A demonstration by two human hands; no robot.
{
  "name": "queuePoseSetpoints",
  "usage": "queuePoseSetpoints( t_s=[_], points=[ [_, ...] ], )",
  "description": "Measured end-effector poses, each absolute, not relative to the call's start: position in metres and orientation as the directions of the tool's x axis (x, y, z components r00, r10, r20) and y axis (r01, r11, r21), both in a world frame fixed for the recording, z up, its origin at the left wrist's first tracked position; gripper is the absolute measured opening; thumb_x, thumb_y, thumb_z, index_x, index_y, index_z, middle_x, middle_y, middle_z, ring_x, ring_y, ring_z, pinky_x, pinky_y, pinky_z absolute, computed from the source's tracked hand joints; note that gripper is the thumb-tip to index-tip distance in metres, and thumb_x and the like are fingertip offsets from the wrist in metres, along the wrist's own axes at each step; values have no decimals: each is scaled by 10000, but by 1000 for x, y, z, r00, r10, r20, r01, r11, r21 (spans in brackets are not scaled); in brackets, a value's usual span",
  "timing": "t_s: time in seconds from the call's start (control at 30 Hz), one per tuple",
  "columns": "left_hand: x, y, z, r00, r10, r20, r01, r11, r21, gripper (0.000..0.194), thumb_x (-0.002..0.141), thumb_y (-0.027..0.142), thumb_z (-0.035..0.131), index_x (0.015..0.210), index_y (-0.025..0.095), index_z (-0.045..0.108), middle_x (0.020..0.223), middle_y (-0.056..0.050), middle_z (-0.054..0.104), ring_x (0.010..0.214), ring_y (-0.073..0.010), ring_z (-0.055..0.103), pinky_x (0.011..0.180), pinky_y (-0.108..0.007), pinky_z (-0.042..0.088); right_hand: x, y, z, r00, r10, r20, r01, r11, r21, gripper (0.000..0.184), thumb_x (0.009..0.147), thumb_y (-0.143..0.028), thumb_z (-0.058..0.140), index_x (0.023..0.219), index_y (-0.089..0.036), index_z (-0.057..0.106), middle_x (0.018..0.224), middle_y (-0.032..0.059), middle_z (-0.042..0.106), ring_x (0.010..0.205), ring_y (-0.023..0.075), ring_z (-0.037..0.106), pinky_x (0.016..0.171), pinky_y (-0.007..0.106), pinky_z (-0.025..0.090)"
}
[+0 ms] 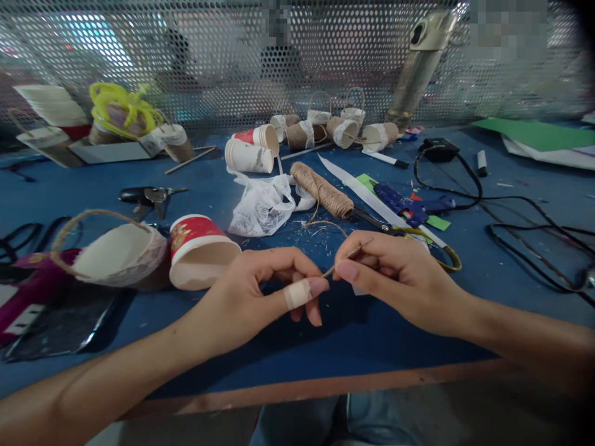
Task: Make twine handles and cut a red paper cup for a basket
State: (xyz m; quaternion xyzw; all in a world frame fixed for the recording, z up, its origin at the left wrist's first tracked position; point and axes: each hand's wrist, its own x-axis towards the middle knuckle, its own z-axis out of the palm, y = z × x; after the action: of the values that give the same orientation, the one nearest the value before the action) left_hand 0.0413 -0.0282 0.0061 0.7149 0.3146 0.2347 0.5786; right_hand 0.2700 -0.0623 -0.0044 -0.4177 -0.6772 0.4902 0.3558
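Both my hands meet over the blue table (325, 334), pinching one thin strand of jute twine (346, 255). My left hand (260, 291), a plaster on its thumb, grips the strand's near end with closed fingers. My right hand (395, 272) pinches the same strand just to the right. The strand runs up toward a spool of jute twine (323, 191) lying behind my hands. A red and white paper cup (199, 251) lies on its side left of my left hand, beside a cup basket with a twine handle (116, 254).
Scissors (418, 238) and a blue glue gun (409, 207) lie right of the spool, with black cables (525, 217) beyond. A crumpled plastic bag (263, 204), stacked paper cups (251, 152) and several twine-wrapped cup baskets (325, 127) sit farther back before a perforated metal screen (209, 56).
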Motion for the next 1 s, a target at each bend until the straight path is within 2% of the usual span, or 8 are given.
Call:
queuePoseSetpoints(
  t_s=[0.13,0.37,0.5,0.63,0.83,1.0],
  points=[
    [42,-32,6,661,750,12,180,-174,968,138,966,240,709,848,168,707,677,-1,772,558,-101,663,534,-165,547,271,-62,-5,-396,917,51,233,154,-960,235,997,-413,654,895,-202,648,695,-43,504,568,81,429,470,190,334],
    [40,-36,2,582,805,113,209,-282,936,91,926,220,757,847,187,725,684,31,772,576,-87,674,548,-142,526,270,-63,-7,-377,924,64,220,157,-963,197,969,-387,695,901,-205,661,672,-49,497,521,68,374,430,203,270],
    [39,-31,3,696,717,39,188,-235,954,114,992,239,678,904,190,731,717,18,781,619,-96,691,602,-149,558,271,-64,-6,-392,918,65,221,162,-962,195,995,-379,656,902,-208,649,634,-61,474,496,65,348,411,208,233],
    [37,-28,3,801,595,-66,141,-81,987,239,1070,282,550,1012,175,755,786,-37,802,683,-132,714,659,-200,602,273,-63,-6,-446,892,80,206,190,-960,128,996,-320,670,926,-217,642,625,-78,493,484,55,316,399,204,194],
    [38,-27,2,758,649,-63,131,-57,990,192,1034,259,634,917,174,761,792,-23,811,617,-94,662,610,-155,568,274,-61,-8,-453,883,123,247,257,-934,104,1023,-289,632,956,-211,647,710,-58,577,509,53,382,423,195,263],
    [38,-29,1,701,711,-50,159,-88,983,173,1001,294,691,896,171,750,798,-11,813,584,-82,649,582,-152,564,273,-63,-10,-455,869,193,276,344,-897,73,1022,-259,635,980,-200,623,629,-86,507,506,47,399,432,177,270]
  ],
)
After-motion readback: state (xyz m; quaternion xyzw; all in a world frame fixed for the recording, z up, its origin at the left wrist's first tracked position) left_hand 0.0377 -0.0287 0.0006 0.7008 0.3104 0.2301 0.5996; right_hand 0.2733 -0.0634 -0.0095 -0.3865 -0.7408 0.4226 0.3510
